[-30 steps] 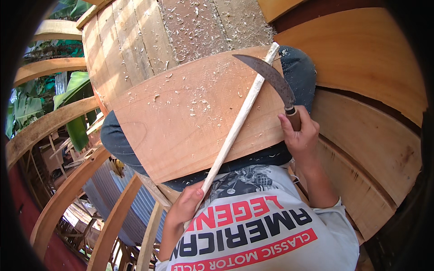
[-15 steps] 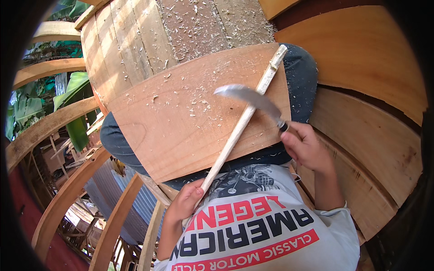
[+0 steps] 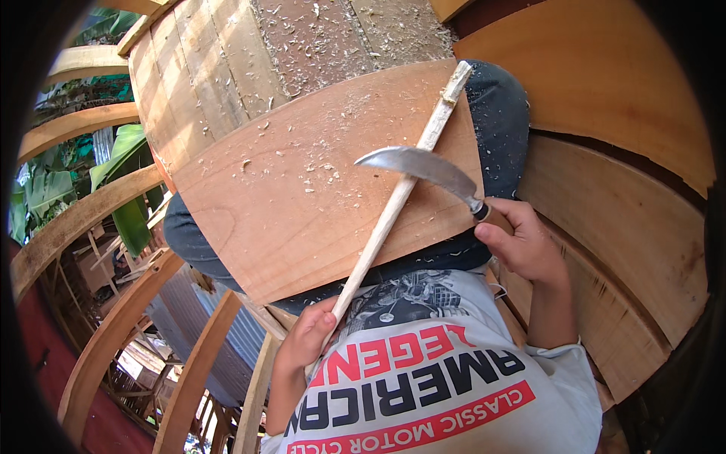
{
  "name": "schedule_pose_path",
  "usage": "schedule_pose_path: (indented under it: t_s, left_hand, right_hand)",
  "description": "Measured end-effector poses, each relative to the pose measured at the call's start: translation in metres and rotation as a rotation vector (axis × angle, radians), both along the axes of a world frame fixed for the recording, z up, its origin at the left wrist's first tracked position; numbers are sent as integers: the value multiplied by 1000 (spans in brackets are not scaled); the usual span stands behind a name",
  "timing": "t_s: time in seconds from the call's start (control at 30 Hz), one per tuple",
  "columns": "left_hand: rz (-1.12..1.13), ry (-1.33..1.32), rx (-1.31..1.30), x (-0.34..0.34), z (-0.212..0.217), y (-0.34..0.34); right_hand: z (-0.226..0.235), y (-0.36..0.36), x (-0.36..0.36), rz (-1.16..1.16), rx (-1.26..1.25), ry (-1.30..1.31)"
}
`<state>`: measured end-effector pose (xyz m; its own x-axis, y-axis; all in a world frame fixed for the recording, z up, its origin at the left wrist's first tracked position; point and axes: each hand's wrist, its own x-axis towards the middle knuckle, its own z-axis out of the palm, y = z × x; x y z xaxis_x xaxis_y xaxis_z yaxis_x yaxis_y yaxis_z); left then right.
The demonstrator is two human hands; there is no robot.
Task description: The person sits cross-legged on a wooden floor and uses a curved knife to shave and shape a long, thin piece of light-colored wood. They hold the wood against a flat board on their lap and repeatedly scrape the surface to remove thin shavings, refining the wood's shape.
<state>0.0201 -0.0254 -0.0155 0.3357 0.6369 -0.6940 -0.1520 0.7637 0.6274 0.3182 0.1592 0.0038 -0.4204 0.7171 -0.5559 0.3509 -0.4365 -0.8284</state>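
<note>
A long, pale whittled wooden stick slants across a flat wooden board that rests over my lap. My left hand is closed round the stick's near end, close to my shirt. In my right hand is the dark handle of a curved knife, its broad blade pointing left and crossing over the stick near its middle. Whether the edge touches the wood I cannot tell. Rough bark or a curl of shaving clings near the stick's far end. Small wood shavings are scattered over the board.
Beyond the board lies a plank floor strewn with shavings. Wide curved-looking planks stand along the right. On the left are wooden rails, with banana leaves and corrugated metal sheets beyond them.
The knife and my right hand have shifted slightly right and down, and the blade, blurred before, now shows sharply. The stick's far end appears a little higher; my left hand keeps its hold.
</note>
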Motion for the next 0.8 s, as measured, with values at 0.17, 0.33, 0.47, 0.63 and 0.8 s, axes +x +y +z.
schedule_pose_path:
  t_s: [0.17,0.33,0.47,0.63,0.8]
  left_hand:
    - [14,18,21,5,1,3]
    - [118,64,163,18,-8,1]
    - [30,-82,-79,0,4,7]
    - [-7,-50,-18,2,1,7]
    - [4,58,52,13,0,-4]
  right_hand:
    - [6,1,-8,-186,-181,-42]
    - [-10,14,-5,-512,19,-49]
    - [-6,2,1,-364,-93,3]
    - [-18,-6,22,-375,54,145]
    - [-26,-6,7,-62,174,-247]
